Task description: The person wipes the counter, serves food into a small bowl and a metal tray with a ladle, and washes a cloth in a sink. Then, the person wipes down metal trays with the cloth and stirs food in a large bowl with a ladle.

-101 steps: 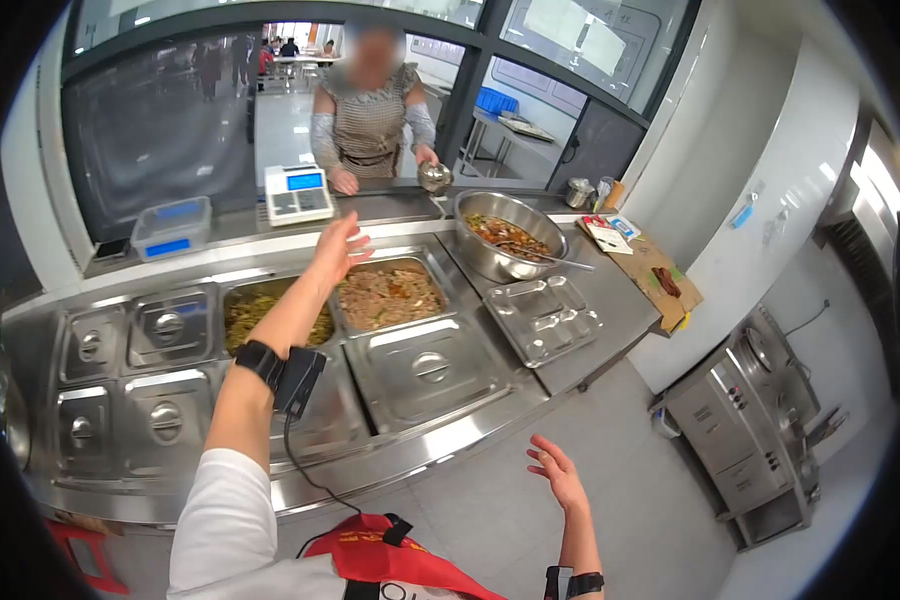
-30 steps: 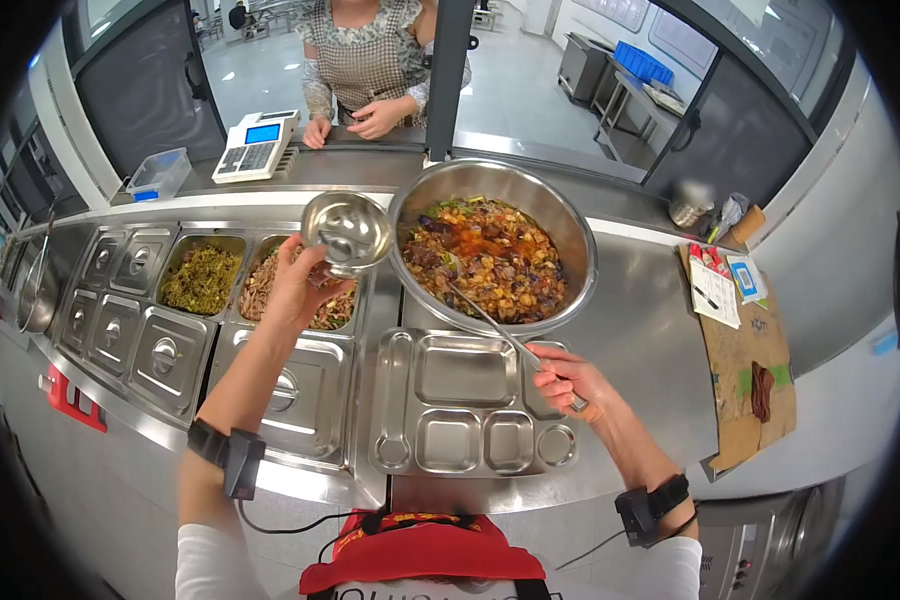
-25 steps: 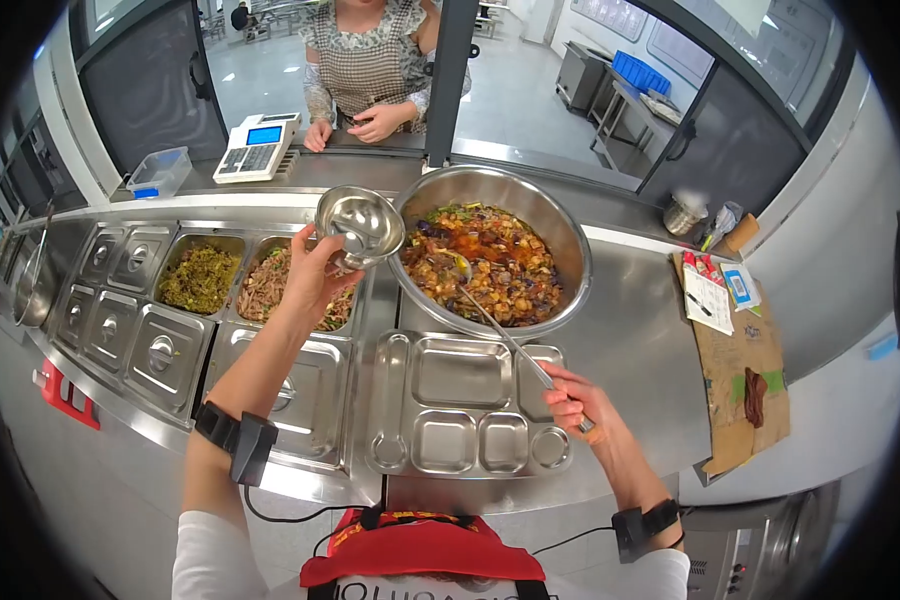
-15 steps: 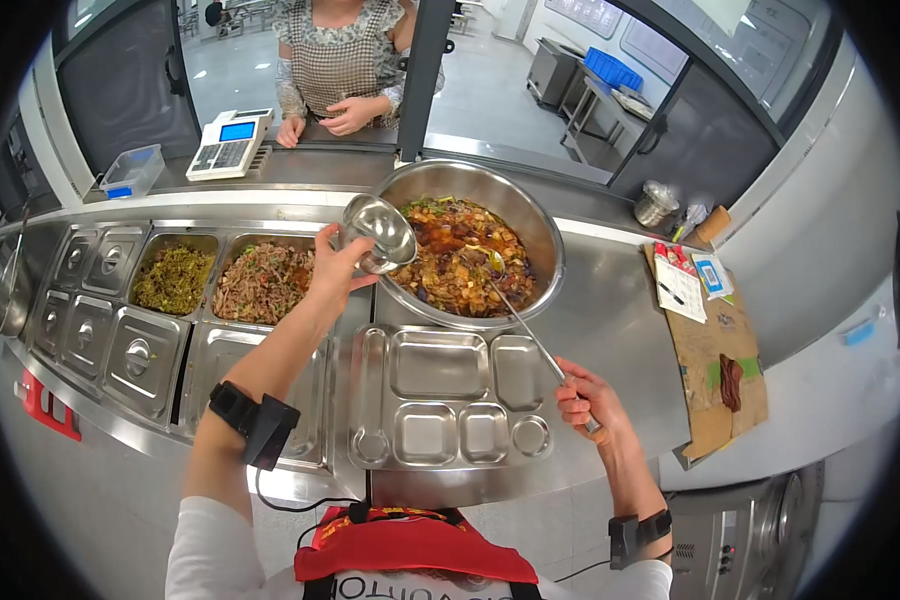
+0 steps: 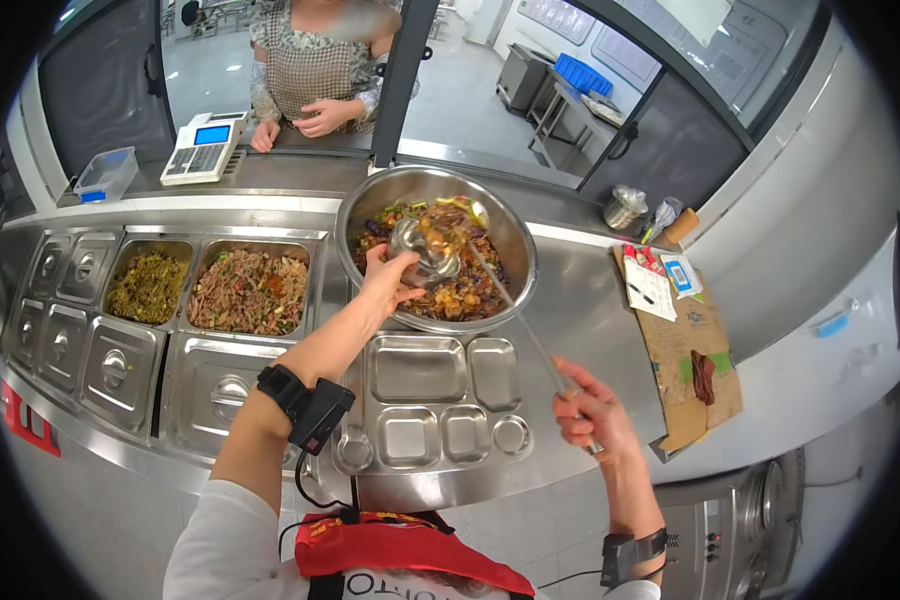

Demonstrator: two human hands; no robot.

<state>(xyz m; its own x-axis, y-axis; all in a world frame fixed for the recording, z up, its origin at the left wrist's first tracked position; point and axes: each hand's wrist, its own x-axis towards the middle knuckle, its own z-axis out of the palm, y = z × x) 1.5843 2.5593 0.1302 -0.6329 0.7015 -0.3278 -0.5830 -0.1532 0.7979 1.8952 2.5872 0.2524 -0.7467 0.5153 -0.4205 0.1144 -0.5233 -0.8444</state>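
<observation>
Shiny metal counter (image 5: 578, 290) runs below a window. Near its back edge sits a big bowl (image 5: 515, 235) of food. Curled fingers of the left hand (image 5: 390, 278) hold a small bowl (image 5: 410, 240) over it. Fingers of the right hand (image 5: 590, 412) wrap a long ladle (image 5: 518, 314); its blurry end is by the small bowl. One tray (image 5: 452, 402) lies by the front edge.

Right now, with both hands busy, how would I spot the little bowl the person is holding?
Find the big steel basin of mixed food on the counter, beyond the compartment tray. Within its outline, toward the left, the person's left hand grips a small bowl. It is shiny, round and hand-held, unlike the far larger basin and the flat, divided tray.
</observation>
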